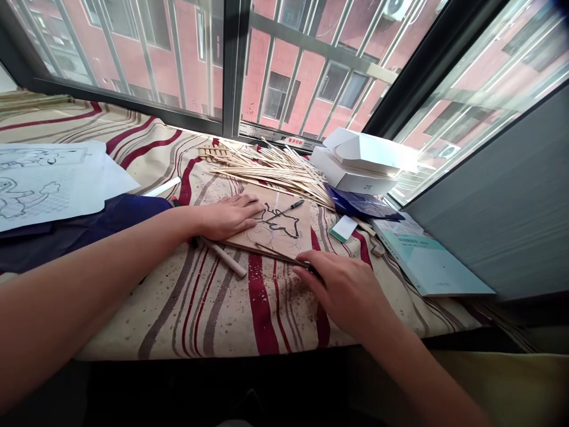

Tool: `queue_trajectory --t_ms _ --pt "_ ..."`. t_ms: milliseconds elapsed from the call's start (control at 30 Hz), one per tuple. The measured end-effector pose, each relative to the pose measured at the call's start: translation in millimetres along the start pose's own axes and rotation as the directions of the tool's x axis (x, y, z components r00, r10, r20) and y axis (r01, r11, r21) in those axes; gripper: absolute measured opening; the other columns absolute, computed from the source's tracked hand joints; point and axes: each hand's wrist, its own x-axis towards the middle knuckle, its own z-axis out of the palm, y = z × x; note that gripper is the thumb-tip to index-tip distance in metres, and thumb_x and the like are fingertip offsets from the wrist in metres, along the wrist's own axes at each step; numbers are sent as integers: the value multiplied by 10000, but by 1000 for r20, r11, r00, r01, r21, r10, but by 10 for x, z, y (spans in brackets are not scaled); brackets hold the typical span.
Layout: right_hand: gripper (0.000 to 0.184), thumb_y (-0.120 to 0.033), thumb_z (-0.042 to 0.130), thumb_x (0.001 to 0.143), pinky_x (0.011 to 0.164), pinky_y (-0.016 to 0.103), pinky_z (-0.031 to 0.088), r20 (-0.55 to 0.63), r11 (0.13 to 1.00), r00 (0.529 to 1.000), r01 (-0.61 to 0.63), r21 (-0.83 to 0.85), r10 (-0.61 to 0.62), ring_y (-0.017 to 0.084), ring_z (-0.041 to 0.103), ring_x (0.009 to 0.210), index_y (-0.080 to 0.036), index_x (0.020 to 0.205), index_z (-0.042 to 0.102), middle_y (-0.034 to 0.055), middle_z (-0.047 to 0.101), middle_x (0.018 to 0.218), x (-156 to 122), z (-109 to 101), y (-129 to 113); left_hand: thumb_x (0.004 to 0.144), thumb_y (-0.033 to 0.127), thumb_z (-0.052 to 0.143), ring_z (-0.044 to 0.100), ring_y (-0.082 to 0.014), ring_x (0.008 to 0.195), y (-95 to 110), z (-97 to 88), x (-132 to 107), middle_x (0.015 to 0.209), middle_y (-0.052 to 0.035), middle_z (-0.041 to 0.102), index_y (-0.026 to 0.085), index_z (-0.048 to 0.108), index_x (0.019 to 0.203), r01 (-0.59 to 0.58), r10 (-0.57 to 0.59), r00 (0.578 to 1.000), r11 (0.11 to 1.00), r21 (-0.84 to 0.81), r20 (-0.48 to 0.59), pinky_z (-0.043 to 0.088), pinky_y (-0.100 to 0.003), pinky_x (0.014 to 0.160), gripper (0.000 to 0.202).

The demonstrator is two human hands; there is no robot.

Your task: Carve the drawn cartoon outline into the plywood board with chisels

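Observation:
My left hand [229,218] lies flat with fingers stretched out on the left part of a thin wooden board [244,237]. The board carries a drawing with a thick black outline [291,230] and fainter pencil lines. Across the drawing rests a thin tool with a dark handle [297,204]. At the board's front right corner, my right hand [342,284] is closed around the end of a slim dark tool [280,255], which lies along the board's near edge; its exact kind is unclear. A pale round stick [226,259] sits on the cloth below my left hand.
Behind the board lies a pile of thin wooden strips [275,166]. White boxes [360,160], a blue plastic sheet [362,203], a small card [344,228] and a teal book [429,255] are at right. Drawing sheets [53,178] lie left on the striped cloth [195,320].

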Motion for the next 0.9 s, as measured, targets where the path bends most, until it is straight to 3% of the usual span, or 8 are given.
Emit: queue_trajectory --t_ms 67,167,333,433,533,700,900 --pt "74 -236 658 1004 641 291 446 53 983 996 -82 164 74 208 730 693 -175 1030 692 22 777 801 -5 -7 119 1120 492 243 141 -358 1673 7 -9 -3 1798 -187 210 178 264 1714 7 -7 1000 1000 -4 8 126 -527 1341 673" --pt "113 -282 632 1012 672 274 469 120 913 984 -168 371 132 183 710 715 -193 950 663 1 743 778 34 5 263 1119 490 248 116 -357 1678 16 -20 -5 1806 -187 185 175 252 1719 12 -12 1000 1000 -1 20 119 -533 1342 677" --pt "266 -281 548 1052 681 276 470 120 894 990 -114 432 68 174 696 719 -190 846 688 18 756 784 59 45 391 1117 496 251 109 -347 1680 9 -16 -3 1811 -175 177 183 249 1720 16 -16 1000 1000 0 23 114 -528 1344 680" --pt "242 -248 564 1054 683 267 471 65 927 997 -55 371 34 166 694 720 -178 866 698 19 753 799 -4 58 376 1115 501 243 110 -347 1680 -3 -4 3 1815 -171 165 186 252 1719 11 -11 1000 1000 -3 20 111 -526 1344 682" --pt "244 -224 559 1066 650 279 441 -26 979 999 39 201 -34 167 675 687 -160 882 705 24 726 783 -63 71 312 1112 515 242 123 -357 1674 -7 2 7 1815 -171 163 195 257 1718 8 -7 1000 1000 -12 12 117 -535 1340 685" --pt "290 -165 563 1052 618 313 377 -183 968 952 230 -101 -245 166 585 597 -149 796 696 31 671 703 -45 128 184 1109 520 246 143 -378 1665 3 4 8 1804 -183 188 197 271 1710 1 -1 1000 1000 -7 -2 132 -548 1333 683" --pt "318 -120 576 1015 578 335 299 -159 944 939 275 -184 -305 159 517 549 -172 708 639 9 613 634 -67 137 157 1108 527 228 141 -370 1669 -4 15 13 1806 -179 184 201 253 1717 1 -1 1000 1000 1 -1 136 -536 1334 691"
